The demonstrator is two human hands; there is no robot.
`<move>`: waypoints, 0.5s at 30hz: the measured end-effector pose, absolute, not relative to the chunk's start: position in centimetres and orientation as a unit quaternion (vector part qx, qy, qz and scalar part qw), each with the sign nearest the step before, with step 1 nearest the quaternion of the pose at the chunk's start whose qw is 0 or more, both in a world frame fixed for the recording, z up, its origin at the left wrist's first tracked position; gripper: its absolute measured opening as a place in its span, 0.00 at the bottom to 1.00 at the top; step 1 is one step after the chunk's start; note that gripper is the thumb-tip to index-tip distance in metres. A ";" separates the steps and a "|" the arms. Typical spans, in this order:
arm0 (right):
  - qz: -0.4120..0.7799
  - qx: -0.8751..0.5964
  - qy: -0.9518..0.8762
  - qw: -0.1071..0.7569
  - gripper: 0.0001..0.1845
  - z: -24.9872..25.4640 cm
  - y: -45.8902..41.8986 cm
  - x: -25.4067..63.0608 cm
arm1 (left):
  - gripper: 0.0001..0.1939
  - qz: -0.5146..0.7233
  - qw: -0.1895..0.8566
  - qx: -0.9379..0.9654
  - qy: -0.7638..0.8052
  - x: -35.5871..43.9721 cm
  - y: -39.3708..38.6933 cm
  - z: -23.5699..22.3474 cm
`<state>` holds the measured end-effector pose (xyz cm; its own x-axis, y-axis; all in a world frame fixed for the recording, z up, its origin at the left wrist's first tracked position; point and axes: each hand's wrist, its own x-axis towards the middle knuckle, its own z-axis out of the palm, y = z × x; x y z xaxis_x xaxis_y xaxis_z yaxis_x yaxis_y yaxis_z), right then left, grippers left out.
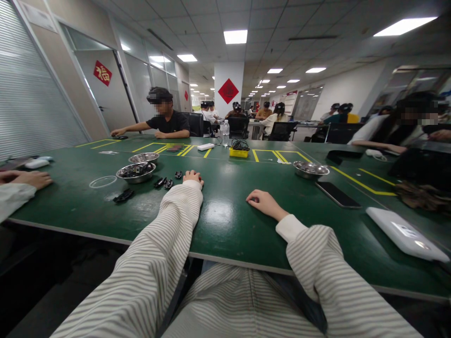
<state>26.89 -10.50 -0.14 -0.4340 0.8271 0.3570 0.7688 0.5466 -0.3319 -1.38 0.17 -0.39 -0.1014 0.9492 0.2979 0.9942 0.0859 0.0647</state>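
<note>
My left hand (192, 177) rests on the green table with its fingers bent down. A small dark spot shows by its thumb, too small to name. Just left of it lie several small black plastic parts (164, 182), and a larger black part (123, 195) is farther left. My right hand (265, 203) lies on its side on the table, fingers curled in. Something small and dark shows between its thumb and fingers; I cannot make out what. Beyond the loose parts stands a metal bowl (136, 178) filled with black parts.
Behind that bowl is a second metal bowl (143, 157); a third bowl (310, 175) stands right. A phone (338, 194) and a white power bank (405, 233) lie right. Farther back are a yellow box (238, 152) and a bottle (226, 133). People sit left, right and across.
</note>
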 end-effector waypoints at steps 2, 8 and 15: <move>0.060 -0.471 -0.845 0.245 0.08 -0.2 -10.5 26.9 | 0.15 -0.107 0.082 -0.689 -0.713 -1.1 0.0 -0.4; 0.062 -0.471 -0.844 0.248 0.08 -0.1 -10.5 26.9 | 0.15 -0.117 0.081 -0.763 -0.630 2.1 -1.4 -1.1; 0.013 -0.558 -0.779 0.287 0.09 -0.4 -10.1 27.3 | 0.28 -0.143 0.000 -0.914 -0.380 8.9 -6.7 -2.0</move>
